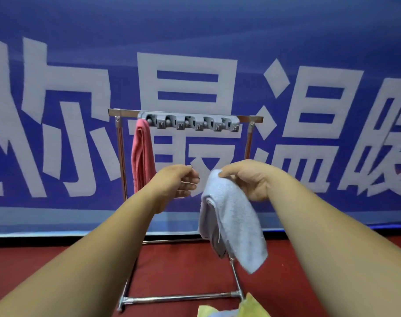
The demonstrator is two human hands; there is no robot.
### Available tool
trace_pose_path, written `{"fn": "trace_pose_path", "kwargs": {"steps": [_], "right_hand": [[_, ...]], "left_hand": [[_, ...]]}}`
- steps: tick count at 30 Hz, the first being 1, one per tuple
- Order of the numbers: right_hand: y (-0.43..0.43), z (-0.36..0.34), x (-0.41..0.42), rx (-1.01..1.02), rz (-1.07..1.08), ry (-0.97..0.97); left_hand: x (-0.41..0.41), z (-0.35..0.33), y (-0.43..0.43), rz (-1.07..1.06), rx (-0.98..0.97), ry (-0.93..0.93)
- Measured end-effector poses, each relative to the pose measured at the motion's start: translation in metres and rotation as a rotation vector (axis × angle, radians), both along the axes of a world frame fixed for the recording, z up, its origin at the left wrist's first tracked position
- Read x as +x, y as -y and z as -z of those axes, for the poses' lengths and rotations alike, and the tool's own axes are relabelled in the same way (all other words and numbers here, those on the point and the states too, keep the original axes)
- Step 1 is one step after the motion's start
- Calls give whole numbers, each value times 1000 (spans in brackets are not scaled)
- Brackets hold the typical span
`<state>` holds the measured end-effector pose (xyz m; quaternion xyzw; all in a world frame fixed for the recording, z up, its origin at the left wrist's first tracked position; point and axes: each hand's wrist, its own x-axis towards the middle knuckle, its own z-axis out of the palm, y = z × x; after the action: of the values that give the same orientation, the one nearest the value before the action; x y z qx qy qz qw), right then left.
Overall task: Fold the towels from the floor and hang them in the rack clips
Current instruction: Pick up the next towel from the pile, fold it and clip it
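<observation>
One towel, the pink towel (142, 156), is already hanging from the clip at the left end of the clip strip (190, 123), which is sitting on the top bar of the rack (248, 143); the four clips to the right of it are showing no cloth. The person is working on a second towel. The right hand (247, 179) is gripping the pale blue towel (231, 220) at its upper fold, with the fingers curled round the cloth. The towel is hanging down from this grip in loose layers, below the clip strip and a little right of its middle, not touching it. The left hand (178, 181) is hovering just beside the towel, below the strip's left half, with its fingers loosely curled and holding nothing. The step in hand is looking like the end of folding and the start of hanging. The next move is probably calling for lifting the folded edge up to the free clip just right of the pink towel and pushing it into the clip's mouth. The left hand may be helping there to keep the layers together. Some floor towels (252, 305), yellow and pale blue, are lying on the red floor (172, 271) well below the strip, waiting for their turn.
</observation>
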<state>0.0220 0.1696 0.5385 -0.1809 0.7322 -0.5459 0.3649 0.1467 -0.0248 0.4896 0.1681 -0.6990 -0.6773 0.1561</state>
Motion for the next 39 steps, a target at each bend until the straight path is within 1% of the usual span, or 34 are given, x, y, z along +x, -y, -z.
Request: {"fn": "trace_pose_path", "kwargs": {"steps": [2, 4, 7, 11, 13, 15, 17, 20, 22, 23, 25, 28, 30, 35, 39], "right_hand": [[9, -30, 0, 39, -97, -88], [20, -56, -2, 38, -164, -156], [37, -86, -12, -8, -211, -213], [59, -111, -38, -79, -265, -255], [69, -117, -54, -146, -294, -250], [80, -115, -71, -209, -279, -192], [93, -106, -85, -189, -293, -161], [116, -95, -98, -53, -390, -219], [130, -92, -101, 81, -466, -300], [138, -90, -101, 108, -505, -316], [158, -83, -97, 41, -526, -264], [186, -70, -95, -177, -451, -157], [201, -62, -102, -258, -393, -120], [222, -55, -121, -242, -259, -200], [240, -58, -128, -193, -209, -255]], "left_hand": [[-10, -29, 0, 91, -83, -51], [-20, -49, 3, 176, -101, -71], [-36, -65, 19, 295, -27, -51], [-52, -78, 57, 411, 8, 33], [-54, -81, 78, 438, 33, 37], [-55, -79, 98, 478, 33, 57], [-55, -78, 116, 510, 31, 59], [-57, -85, 140, 477, 76, -7], [-62, -95, 156, 445, 64, -57], [-65, -101, 161, 439, 42, -63], [-76, -110, 165, 426, 5, -48], [-93, -121, 171, 385, -27, -46], [-103, -126, 179, 334, -89, -31], [-126, -116, 195, 180, -291, 83], [-137, -109, 209, 91, -414, 109]]}}
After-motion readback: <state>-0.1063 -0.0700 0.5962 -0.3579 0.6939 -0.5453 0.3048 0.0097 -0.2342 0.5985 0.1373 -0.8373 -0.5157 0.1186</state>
